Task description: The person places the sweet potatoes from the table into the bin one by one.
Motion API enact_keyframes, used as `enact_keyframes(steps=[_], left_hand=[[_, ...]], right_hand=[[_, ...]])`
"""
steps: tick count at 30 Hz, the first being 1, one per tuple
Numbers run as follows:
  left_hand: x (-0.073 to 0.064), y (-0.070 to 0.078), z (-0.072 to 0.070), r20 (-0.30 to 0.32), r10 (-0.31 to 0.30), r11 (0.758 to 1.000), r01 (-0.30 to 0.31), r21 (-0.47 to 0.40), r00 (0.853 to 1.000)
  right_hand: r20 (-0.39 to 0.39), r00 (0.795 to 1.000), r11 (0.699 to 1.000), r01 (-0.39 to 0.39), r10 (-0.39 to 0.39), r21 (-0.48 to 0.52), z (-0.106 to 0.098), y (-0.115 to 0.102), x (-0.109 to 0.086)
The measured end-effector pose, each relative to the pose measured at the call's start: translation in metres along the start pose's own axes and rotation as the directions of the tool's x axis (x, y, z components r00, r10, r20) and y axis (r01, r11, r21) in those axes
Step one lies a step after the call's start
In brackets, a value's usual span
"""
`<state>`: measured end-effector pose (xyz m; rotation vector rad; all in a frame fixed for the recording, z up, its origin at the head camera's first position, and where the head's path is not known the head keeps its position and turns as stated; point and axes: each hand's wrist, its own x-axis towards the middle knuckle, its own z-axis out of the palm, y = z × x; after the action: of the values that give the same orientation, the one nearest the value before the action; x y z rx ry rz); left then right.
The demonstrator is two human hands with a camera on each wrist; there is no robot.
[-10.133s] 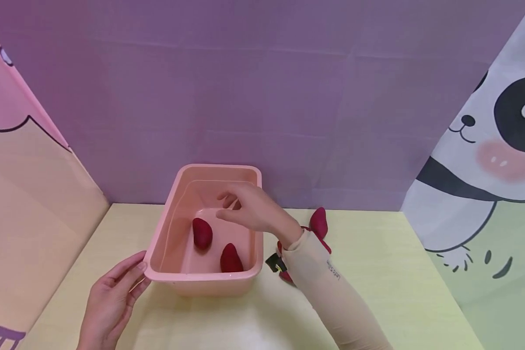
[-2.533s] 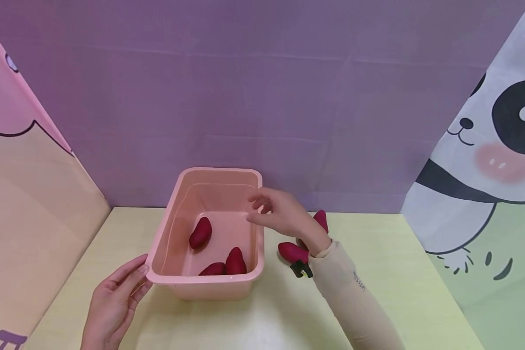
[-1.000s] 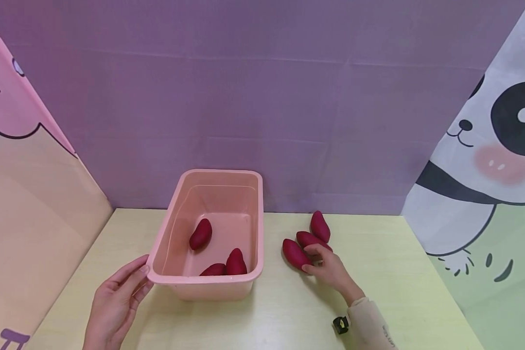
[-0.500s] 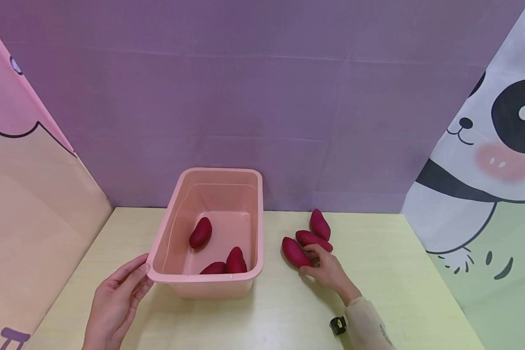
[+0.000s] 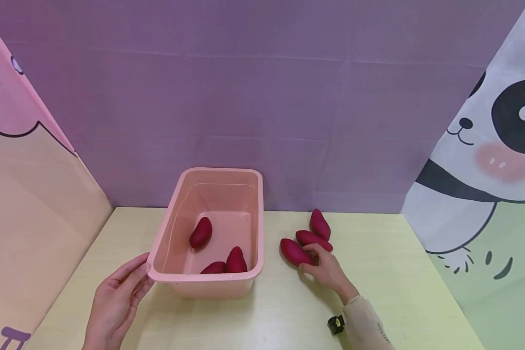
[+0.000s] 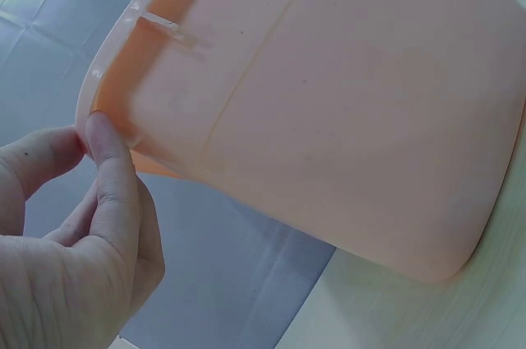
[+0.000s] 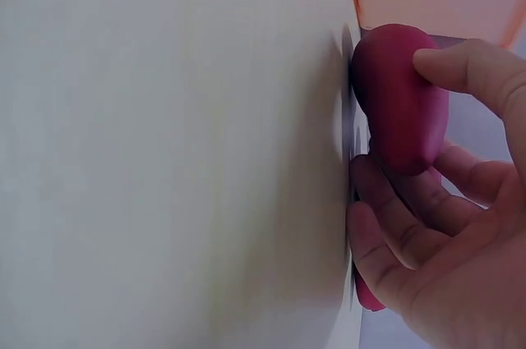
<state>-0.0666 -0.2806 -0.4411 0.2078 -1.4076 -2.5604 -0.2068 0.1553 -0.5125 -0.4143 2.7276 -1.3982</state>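
Pink tub [image 5: 212,288] stands near the tabletop's [image 5: 385,272] back edge, left hand [image 5: 117,304] pinching its rim; right hand [image 5: 325,269] grips one red sweet potato [image 5: 293,252] beside two others [image 5: 319,224].

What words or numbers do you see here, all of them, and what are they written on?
None can be read.
Sleeve: dark marks like writing, too small and blurred to read.
Black box beside the sleeve: a yellow mark, too small to make out.
Purple shape at lower left: cut off, so I can't tell if it's a letter.

Six red oblong objects [image 5: 200,233], one pink bin [image 5: 214,288], one table [image 5: 372,253]
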Motion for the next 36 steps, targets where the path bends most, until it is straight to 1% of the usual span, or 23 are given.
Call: enact_keyframes(steps=[4,9,14,20,23,29,36], left_hand=[[0.0,0.0,0.0,-0.002,-0.003,1.0,0.003,0.002,1.0],[0.0,0.0,0.0,0.003,0.001,1.0,-0.001,0.002,1.0],[0.0,0.0,0.0,0.0,-0.002,1.0,0.002,0.007,1.0],[0.0,0.0,-0.001,0.009,0.001,1.0,-0.001,0.007,1.0],[0.0,0.0,-0.001,0.009,0.001,1.0,-0.001,0.005,1.0],[0.0,0.0,0.0,-0.002,-0.007,1.0,0.007,0.005,1.0],[0.0,0.0,-0.001,0.0,-0.009,1.0,0.009,0.002,1.0]], right_hand=[[-0.024,0.999,0.999,-0.032,0.033,0.028,0.0,0.001,0.0],[-0.047,0.997,0.997,-0.051,0.054,0.06,-0.001,0.005,0.0],[-0.067,0.996,0.995,-0.047,0.053,0.092,-0.001,0.008,0.001],[-0.07,0.996,0.989,-0.054,0.064,0.136,-0.001,0.005,0.0],[-0.068,0.996,0.986,-0.043,0.055,0.162,-0.002,0.001,0.0],[-0.082,0.997,0.976,0.015,0.003,0.216,-0.008,-0.01,0.001],[-0.057,0.998,0.959,0.04,-0.025,0.282,-0.021,-0.032,0.004]])
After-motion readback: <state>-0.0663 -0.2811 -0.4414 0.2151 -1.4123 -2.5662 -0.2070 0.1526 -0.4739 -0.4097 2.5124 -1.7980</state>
